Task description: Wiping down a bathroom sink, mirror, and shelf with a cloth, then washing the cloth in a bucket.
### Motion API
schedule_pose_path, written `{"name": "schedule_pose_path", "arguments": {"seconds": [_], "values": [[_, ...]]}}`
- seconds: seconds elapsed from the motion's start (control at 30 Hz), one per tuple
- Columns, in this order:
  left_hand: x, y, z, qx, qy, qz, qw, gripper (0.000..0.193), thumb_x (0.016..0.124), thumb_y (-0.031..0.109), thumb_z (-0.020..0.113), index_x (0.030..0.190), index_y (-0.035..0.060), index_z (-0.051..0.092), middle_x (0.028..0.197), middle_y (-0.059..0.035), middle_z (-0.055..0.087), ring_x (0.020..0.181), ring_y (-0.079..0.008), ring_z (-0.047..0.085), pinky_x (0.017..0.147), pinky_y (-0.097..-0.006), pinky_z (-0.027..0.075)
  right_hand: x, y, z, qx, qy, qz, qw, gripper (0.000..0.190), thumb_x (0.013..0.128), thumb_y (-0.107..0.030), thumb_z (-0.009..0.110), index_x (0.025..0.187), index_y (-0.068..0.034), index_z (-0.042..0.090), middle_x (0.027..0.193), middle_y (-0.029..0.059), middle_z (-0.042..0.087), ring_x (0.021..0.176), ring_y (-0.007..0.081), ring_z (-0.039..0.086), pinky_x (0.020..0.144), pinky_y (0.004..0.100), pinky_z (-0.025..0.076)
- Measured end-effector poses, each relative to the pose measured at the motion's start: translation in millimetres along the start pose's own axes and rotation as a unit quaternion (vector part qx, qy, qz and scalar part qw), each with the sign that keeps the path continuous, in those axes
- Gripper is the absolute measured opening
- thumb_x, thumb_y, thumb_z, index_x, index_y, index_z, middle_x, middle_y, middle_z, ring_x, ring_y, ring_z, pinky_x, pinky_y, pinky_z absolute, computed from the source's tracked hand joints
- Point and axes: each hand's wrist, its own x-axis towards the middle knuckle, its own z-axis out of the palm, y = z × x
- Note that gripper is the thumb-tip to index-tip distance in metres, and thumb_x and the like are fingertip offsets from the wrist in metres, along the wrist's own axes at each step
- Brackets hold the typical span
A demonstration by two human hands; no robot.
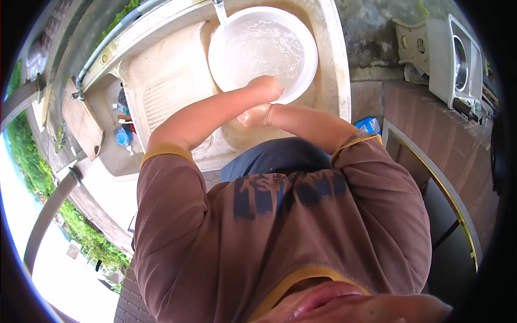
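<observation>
My left hand (265, 89) is curled at the near rim of a round white basin (313, 64); its palm side is hidden. My right hand (255, 116) lies just below it, partly under my left forearm, with wet-looking skin and a thin line or band round the wrist. Whether either hand holds something cannot be seen. Rippling water (268, 48) fills much of the basin, and a tap (218, 2) at its far left edge lets a stream fall into it. The basin stands in a pale, stained sink (343, 76).
Left of the basin is a ribbed draining area (169, 93). Beyond it, a lower compartment (109, 161) holds a blue container (122, 136) and other small items. A grey pipe (109, 38) runs along the sink's outer side. At right are a blue packet (368, 125) and a metal-edged frame (440, 173).
</observation>
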Motion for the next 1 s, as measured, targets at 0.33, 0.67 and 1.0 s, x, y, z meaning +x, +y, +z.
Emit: {"name": "schedule_pose_path", "arguments": {"seconds": [0.33, 0.67, 1.0], "values": [[-25, -15, 18, -0.363, 0.02, -0.114, 0.925, 0.035, 0.085, 0.036, 0.06, 0.08, 0.0016, 0.068, 0.077, -0.0119, 0.066, 0.076, -0.023, 0.066, 0.071, -0.0346, 0.052, -34, 17, -80, 0.214, -0.051, -0.046, 0.974, 0.021, 0.079, -0.015, 0.054, 0.096, -0.006, 0.063, 0.102, 0.0077, 0.064, 0.1, 0.0249, 0.059, 0.09, 0.037, 0.046], [-121, 0, 70, -0.637, 0.096, -0.018, 0.764, 0.029, 0.09, 0.029, 0.062, 0.102, 0.0083, 0.047, 0.101, -0.0071, 0.056, 0.089, -0.0191, 0.061, 0.075, -0.0428, 0.056, -112, -22, -135, 0.474, 0.088, 0.483, 0.731, 0.054, 0.079, -0.041, 0.07, 0.115, -0.003, 0.056, 0.096, 0.0168, 0.064, 0.088, 0.0308, 0.063, 0.082, 0.0372, 0.049], [-149, 70, 108, -0.57, 0.308, 0.078, 0.758, 0.023, 0.089, 0.019, 0.064, 0.103, 0.006, 0.051, 0.09, -0.0048, 0.058, 0.085, -0.0107, 0.055, 0.07, -0.0239, 0.047, -138, -43, -143, 0.71, 0.218, 0.576, 0.343, 0.057, 0.085, -0.048, 0.064, 0.122, -0.008, 0.051, 0.108, 0.009, 0.06, 0.093, 0.0223, 0.06, 0.077, 0.0322, 0.048]]}}
